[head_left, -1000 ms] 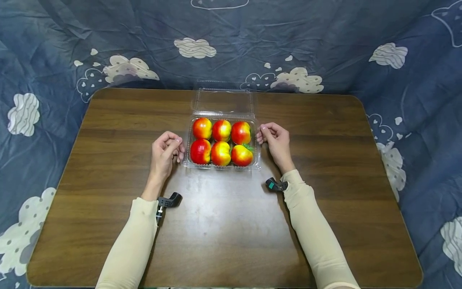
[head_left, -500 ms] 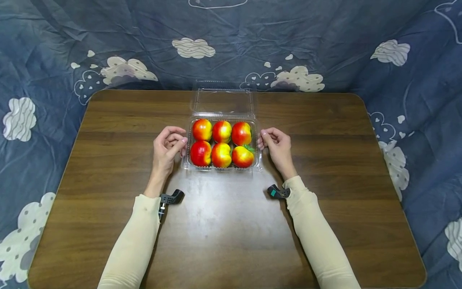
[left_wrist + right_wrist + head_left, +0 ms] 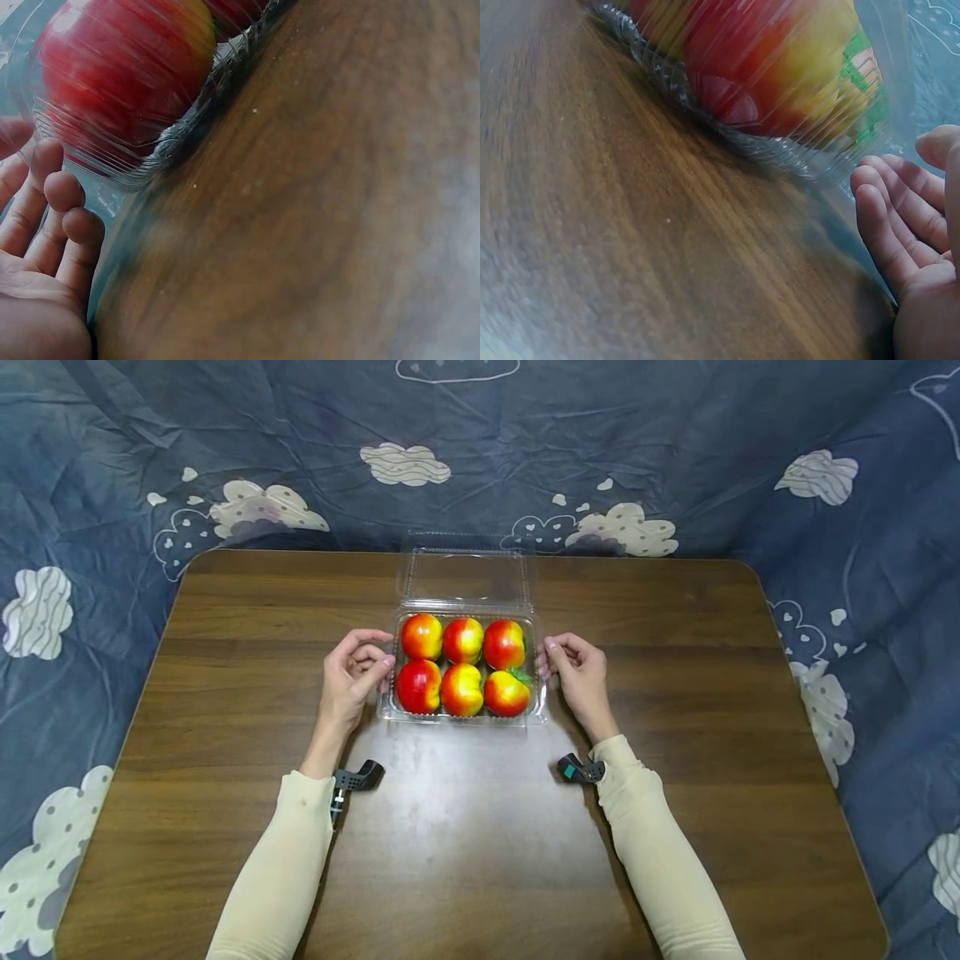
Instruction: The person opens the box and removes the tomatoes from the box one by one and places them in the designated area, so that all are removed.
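A clear plastic clamshell container (image 3: 461, 721) lies on the table with its lid (image 3: 468, 578) raised at the back. Several red-and-yellow fruits, which look like apples (image 3: 462, 690), sit in it in two rows. The front right one bears a green patch (image 3: 519, 676). At the container's left edge, my left hand (image 3: 345, 683) holds the rim between thumb and fingers. My right hand (image 3: 583, 681) pinches the opposite rim. Both wrist views show bent fingertips against the ribbed wall, close to a fruit (image 3: 124, 67) on the left and another (image 3: 772, 67) on the right.
The brown wooden table (image 3: 450, 860) has rounded corners. Behind it and along its sides hangs a blue cloth (image 3: 480, 460) with a cloud pattern. A small black device sits at each wrist, the left one (image 3: 360, 775) and the right one (image 3: 579, 769).
My left hand has moved right, up to the container's rim. The container has slid slightly toward me, and my right hand has come along with it. The camera has shifted a little.
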Action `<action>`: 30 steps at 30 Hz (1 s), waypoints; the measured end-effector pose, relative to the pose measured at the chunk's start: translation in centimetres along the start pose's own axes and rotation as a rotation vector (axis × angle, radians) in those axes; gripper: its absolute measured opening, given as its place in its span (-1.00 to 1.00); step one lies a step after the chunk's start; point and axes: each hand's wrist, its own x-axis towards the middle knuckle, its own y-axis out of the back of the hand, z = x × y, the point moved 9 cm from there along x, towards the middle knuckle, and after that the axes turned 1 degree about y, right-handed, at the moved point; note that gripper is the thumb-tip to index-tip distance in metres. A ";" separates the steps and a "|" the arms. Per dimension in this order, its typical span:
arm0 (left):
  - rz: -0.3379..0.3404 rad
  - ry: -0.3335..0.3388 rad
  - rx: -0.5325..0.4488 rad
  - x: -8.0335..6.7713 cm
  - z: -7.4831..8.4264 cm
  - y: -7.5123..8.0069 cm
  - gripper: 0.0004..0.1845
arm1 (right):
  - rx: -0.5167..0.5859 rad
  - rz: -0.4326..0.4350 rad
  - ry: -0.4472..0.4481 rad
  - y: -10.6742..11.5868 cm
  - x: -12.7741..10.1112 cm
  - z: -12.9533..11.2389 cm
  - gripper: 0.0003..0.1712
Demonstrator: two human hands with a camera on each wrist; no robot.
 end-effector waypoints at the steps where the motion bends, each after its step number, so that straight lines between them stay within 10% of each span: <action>1: -0.004 0.002 -0.006 0.0 0.0 -0.1 -0.68 | -0.001 0.007 0.003 0.2 0.0 0.3 -0.73; 15: 0.003 0.018 0.008 -0.3 -0.1 -0.3 -0.68 | -0.018 0.112 0.126 1.9 -0.3 1.4 -0.70; 30: -0.006 0.002 -0.035 -0.2 0.1 0.0 -0.70 | -0.313 -0.094 0.322 -1.6 -2.8 -7.5 -0.54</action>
